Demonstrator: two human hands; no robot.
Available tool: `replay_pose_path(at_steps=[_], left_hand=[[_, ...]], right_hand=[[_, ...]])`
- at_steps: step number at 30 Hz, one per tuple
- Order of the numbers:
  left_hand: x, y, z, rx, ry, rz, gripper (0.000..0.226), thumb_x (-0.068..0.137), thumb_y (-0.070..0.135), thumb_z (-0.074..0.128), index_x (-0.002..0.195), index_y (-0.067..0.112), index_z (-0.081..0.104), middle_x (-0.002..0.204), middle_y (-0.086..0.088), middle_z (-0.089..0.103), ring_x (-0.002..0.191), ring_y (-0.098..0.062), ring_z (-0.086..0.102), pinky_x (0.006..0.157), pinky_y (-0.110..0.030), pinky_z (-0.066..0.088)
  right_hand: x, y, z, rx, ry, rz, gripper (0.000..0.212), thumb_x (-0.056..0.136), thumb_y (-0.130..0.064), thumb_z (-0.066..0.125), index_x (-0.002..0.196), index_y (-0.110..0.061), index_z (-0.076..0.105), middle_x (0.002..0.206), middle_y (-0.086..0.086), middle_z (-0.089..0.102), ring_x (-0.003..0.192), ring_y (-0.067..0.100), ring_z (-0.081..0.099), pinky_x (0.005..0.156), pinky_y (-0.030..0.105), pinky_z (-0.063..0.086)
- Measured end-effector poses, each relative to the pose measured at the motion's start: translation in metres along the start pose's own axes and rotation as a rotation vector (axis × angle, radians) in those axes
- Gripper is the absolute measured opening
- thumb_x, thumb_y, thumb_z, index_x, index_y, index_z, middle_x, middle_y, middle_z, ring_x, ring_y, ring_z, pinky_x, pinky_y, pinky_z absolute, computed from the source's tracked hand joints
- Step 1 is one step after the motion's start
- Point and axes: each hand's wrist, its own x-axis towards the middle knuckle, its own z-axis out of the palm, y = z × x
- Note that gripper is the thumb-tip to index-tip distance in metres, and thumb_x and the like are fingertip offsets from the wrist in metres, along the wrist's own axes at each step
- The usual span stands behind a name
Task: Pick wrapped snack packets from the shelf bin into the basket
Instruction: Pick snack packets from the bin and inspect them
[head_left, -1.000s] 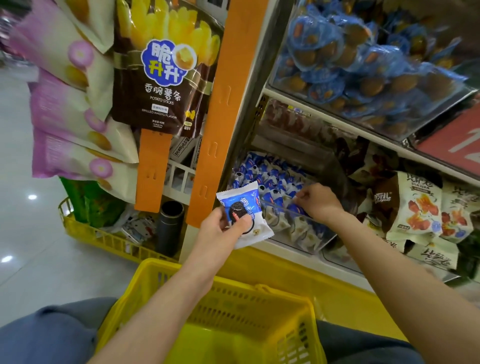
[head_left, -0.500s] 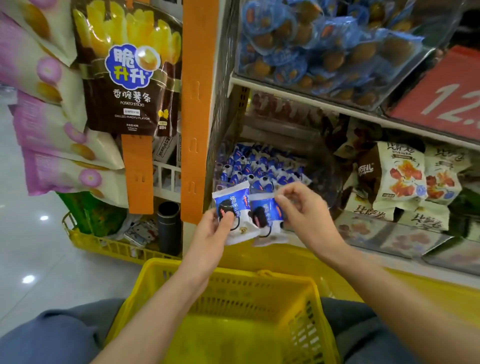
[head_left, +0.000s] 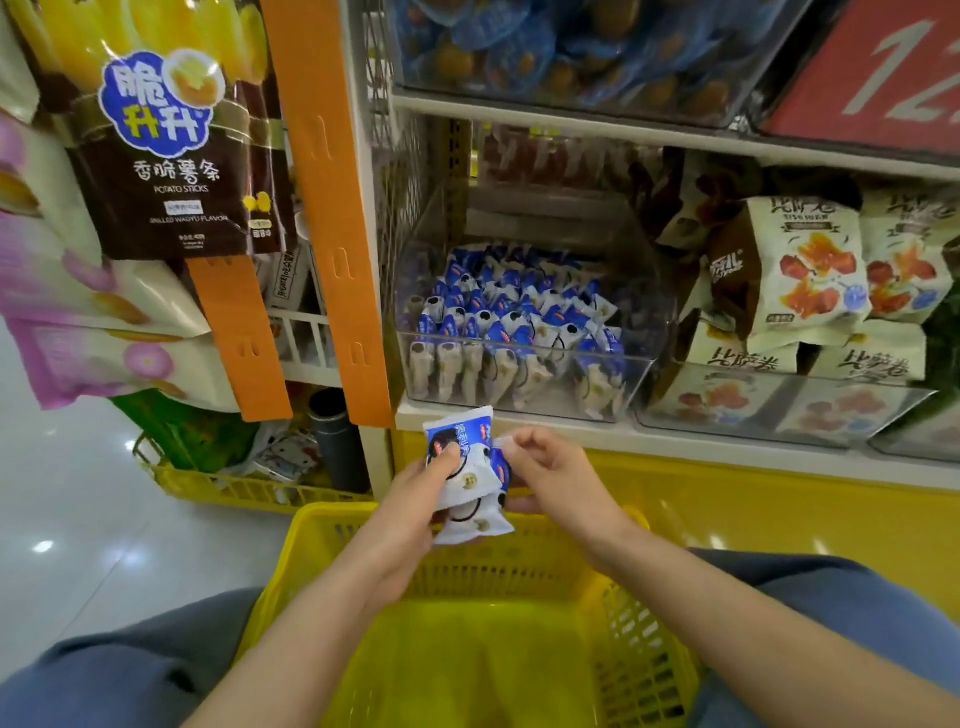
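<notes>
Shop shelf (head_left: 675, 449) ahead, white edge. Clear shelf bin (head_left: 631, 395) sits on it, packed with blue-and-white packets in the bin (head_left: 509, 312). Yellow basket (head_left: 519, 571) on the person's lap, below and in front of the bin.

Left hand (head_left: 415, 499): fingers wrapped behind, thumb pressed on the printed face of the front packet (head_left: 462, 452). It grips that one, and seems to back the rear packet (head_left: 475, 525) too; those fingers are hidden.
Right hand (head_left: 556, 478): fingers curled, thumb and forefinger pinching the top edge of the rear packet, lower fingers touching its side.

Both packets are above the basket's far rim, just below the shelf edge, outside the bin and not in the basket. Front packet: long axis roughly upright, crimped top edge up, face to the camera. Rear packet: tucked behind it and lower, also roughly upright with a slight tilt. Only its bottom end and a strip of its right side show.

Print on both packets is too blurred to read. Basket floor is blurred; can't tell what's in it. Near rim is cut off by the frame.

Left of the bin: orange hanging strips (head_left: 322, 208) and a brown potato-sticks bag (head_left: 166, 156). Right: white snack bags (head_left: 810, 265). Red price sign (head_left: 883, 67) at top right is cut off.
</notes>
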Motion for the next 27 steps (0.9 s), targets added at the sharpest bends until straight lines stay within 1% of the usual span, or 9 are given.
replay_pose_path(at_steps=[3, 7, 9, 12, 14, 17, 21, 24, 27], left_hand=[[0.002, 0.004, -0.001, 0.014, -0.020, 0.030, 0.031, 0.094, 0.036, 0.047, 0.112, 0.017, 0.063, 0.102, -0.005, 0.072, 0.095, -0.020, 0.068, 0.082, -0.038, 0.053], [0.001, -0.001, 0.002, 0.103, -0.059, 0.103, 0.024, 0.091, 0.035, 0.052, 0.112, 0.026, 0.061, 0.097, 0.004, 0.073, 0.089, -0.013, 0.069, 0.077, -0.033, 0.053], [-0.001, -0.004, 0.003, 0.163, -0.036, 0.122, 0.025, 0.090, 0.035, 0.055, 0.113, 0.028, 0.058, 0.099, 0.006, 0.073, 0.088, -0.010, 0.069, 0.070, -0.026, 0.051], [-0.001, -0.006, 0.001, 0.226, -0.006, 0.161, 0.036, 0.087, 0.036, 0.059, 0.121, 0.028, 0.052, 0.111, 0.005, 0.067, 0.099, -0.011, 0.064, 0.080, -0.028, 0.052], [-0.002, -0.005, 0.001, 0.244, -0.001, 0.193, 0.040, 0.084, 0.039, 0.062, 0.121, 0.028, 0.051, 0.108, 0.008, 0.064, 0.092, -0.003, 0.061, 0.069, -0.016, 0.049], [-0.002, -0.004, 0.001, 0.212, -0.007, 0.200, 0.043, 0.078, 0.040, 0.065, 0.116, 0.025, 0.052, 0.106, 0.007, 0.063, 0.086, 0.000, 0.061, 0.058, -0.008, 0.043], [0.000, -0.004, 0.000, 0.151, -0.037, 0.184, 0.044, 0.078, 0.018, 0.072, 0.114, 0.021, 0.049, 0.110, -0.004, 0.066, 0.090, -0.014, 0.068, 0.072, -0.026, 0.053], [0.000, 0.001, -0.001, 0.105, 0.000, 0.211, 0.040, 0.077, 0.010, 0.073, 0.108, 0.021, 0.049, 0.101, -0.006, 0.069, 0.071, -0.004, 0.068, 0.054, -0.014, 0.048], [0.001, 0.007, -0.002, 0.050, 0.025, 0.244, 0.042, 0.077, 0.009, 0.072, 0.109, 0.023, 0.048, 0.096, -0.003, 0.069, 0.067, 0.000, 0.067, 0.052, -0.009, 0.046]], right_hand=[[0.000, -0.006, -0.001, -0.013, -0.025, -0.023, 0.022, 0.096, -0.031, 0.045, 0.109, -0.016, 0.056, 0.097, 0.000, 0.069, 0.078, 0.006, 0.068, 0.059, 0.020, 0.055], [-0.003, -0.012, -0.003, -0.042, -0.099, -0.011, 0.018, 0.092, -0.029, 0.054, 0.106, -0.021, 0.063, 0.089, -0.001, 0.069, 0.068, -0.001, 0.064, 0.053, 0.014, 0.049], [-0.003, -0.011, -0.005, -0.083, -0.129, 0.029, 0.022, 0.090, -0.029, 0.058, 0.107, -0.017, 0.066, 0.097, 0.006, 0.071, 0.075, 0.005, 0.065, 0.057, 0.015, 0.050], [-0.003, -0.011, -0.011, -0.090, -0.132, -0.001, 0.020, 0.088, -0.023, 0.061, 0.105, -0.015, 0.069, 0.103, 0.003, 0.071, 0.086, 0.006, 0.065, 0.068, 0.016, 0.051], [-0.003, -0.013, -0.013, -0.084, -0.107, -0.040, 0.019, 0.087, -0.019, 0.062, 0.103, -0.013, 0.070, 0.103, 0.003, 0.071, 0.091, 0.008, 0.065, 0.079, 0.021, 0.052], [-0.004, -0.016, -0.014, -0.095, -0.040, -0.131, 0.013, 0.088, -0.015, 0.060, 0.096, -0.013, 0.070, 0.098, 0.003, 0.072, 0.087, 0.006, 0.063, 0.082, 0.020, 0.049], [-0.004, -0.028, -0.023, -0.150, 0.113, -0.245, 0.012, 0.090, -0.021, 0.058, 0.097, -0.015, 0.066, 0.090, -0.004, 0.070, 0.077, -0.003, 0.061, 0.068, 0.008, 0.046], [0.005, -0.048, -0.038, -0.171, 0.244, -0.316, 0.011, 0.090, -0.024, 0.058, 0.095, -0.016, 0.063, 0.082, -0.005, 0.066, 0.066, -0.004, 0.057, 0.058, 0.008, 0.044], [0.023, -0.076, -0.059, -0.254, 0.395, -0.417, 0.020, 0.087, -0.027, 0.062, 0.100, -0.013, 0.062, 0.086, -0.001, 0.067, 0.071, 0.002, 0.059, 0.063, 0.014, 0.046]])
